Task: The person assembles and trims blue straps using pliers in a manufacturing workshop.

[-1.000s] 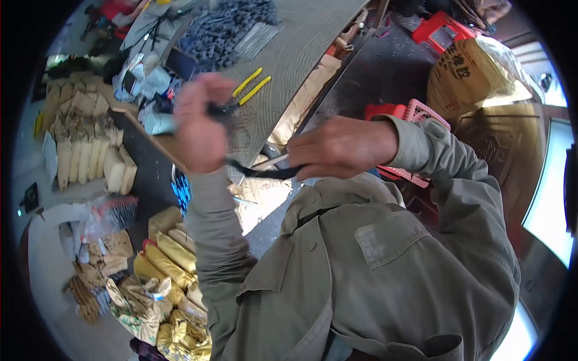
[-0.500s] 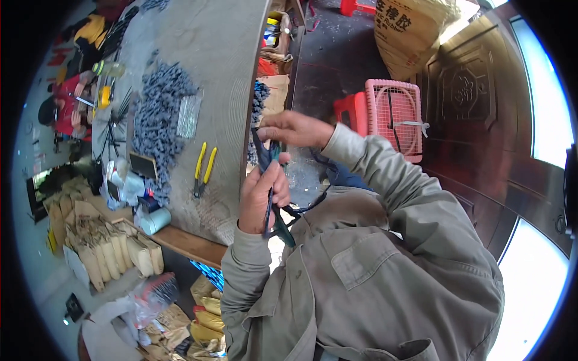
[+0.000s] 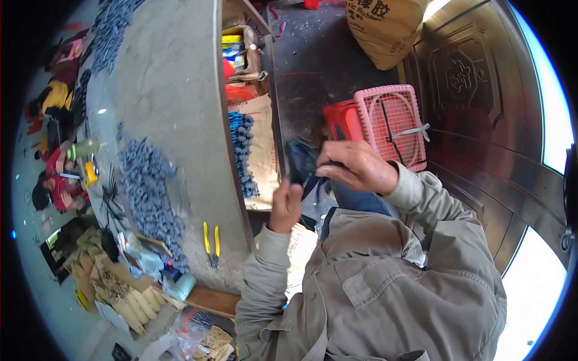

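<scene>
Your two hands meet in front of your chest, off the near edge of the grey worktable [image 3: 174,102], around a dark blue-black strap-like piece [image 3: 299,161]. Your right hand [image 3: 355,165] is closed over its upper end, fingers curled down and pinching it; your left hand [image 3: 286,206] is shut into a loose fist just below, thumb side up against the piece. Half a second ago the piece hung long and straight between your hands, close to your jacket; a second ago it stretched sideways between hands held well apart. Now your hands are nearly touching and only a short, blurred length shows, so it reads as being gathered or folded; how exactly, you cannot tell. Your view has swung too: the pink plastic basket [image 3: 394,123] now sits just beyond your right hand. Yellow-handled pliers [image 3: 211,242] lie untouched on the table, beside a heap of small grey parts [image 3: 147,186].
</scene>
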A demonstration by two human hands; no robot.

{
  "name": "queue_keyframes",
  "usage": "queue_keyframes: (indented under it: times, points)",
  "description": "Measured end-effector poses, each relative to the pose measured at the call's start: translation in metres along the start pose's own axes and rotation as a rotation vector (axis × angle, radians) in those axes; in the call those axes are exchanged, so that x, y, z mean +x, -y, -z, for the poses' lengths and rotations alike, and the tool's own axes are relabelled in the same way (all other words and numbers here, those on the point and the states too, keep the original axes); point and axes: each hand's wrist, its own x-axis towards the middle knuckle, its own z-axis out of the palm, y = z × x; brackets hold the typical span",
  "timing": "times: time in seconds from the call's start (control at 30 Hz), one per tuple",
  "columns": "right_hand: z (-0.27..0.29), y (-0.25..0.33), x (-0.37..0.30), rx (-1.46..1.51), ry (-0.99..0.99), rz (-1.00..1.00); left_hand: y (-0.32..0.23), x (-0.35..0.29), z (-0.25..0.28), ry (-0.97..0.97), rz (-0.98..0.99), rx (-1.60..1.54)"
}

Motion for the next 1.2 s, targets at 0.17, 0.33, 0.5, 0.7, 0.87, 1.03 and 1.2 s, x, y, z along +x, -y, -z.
queue_keyframes:
  times: [0.17, 0.33, 0.5, 0.7, 0.87, 1.03, 1.2]
  points:
    - [-0.014, -0.074, 0.037, 0.149, -0.074, 0.177, -0.042, 0.030, -0.015, 0.174, -0.051, -0.110]
    - [-0.079, -0.087, 0.006, 0.246, -0.211, -0.238, 0.014, 0.093, -0.001, -0.299, 0.105, -0.102]
    - [-0.051, -0.086, 0.033, -0.200, -0.026, -0.031, 0.086, 0.094, -0.027, -0.133, 0.334, -0.235]
    - [-0.055, -0.194, 0.047, 0.559, -0.011, -0.176, 0.084, 0.095, -0.040, 0.121, 0.280, -0.534]
    - [-0.117, -0.192, 0.040, 0.582, -0.558, -0.202, 0.116, 0.141, -0.043, -0.240, 0.120, -0.816]
    - [-0.152, -0.244, 0.014, 0.159, -0.600, -0.400, 0.166, 0.175, -0.066, -0.413, 0.379, -1.069]
    - [-0.114, -0.231, 0.022, 0.097, -0.197, -0.623, 0.219, 0.194, -0.032, -0.164, 0.184, -1.189]
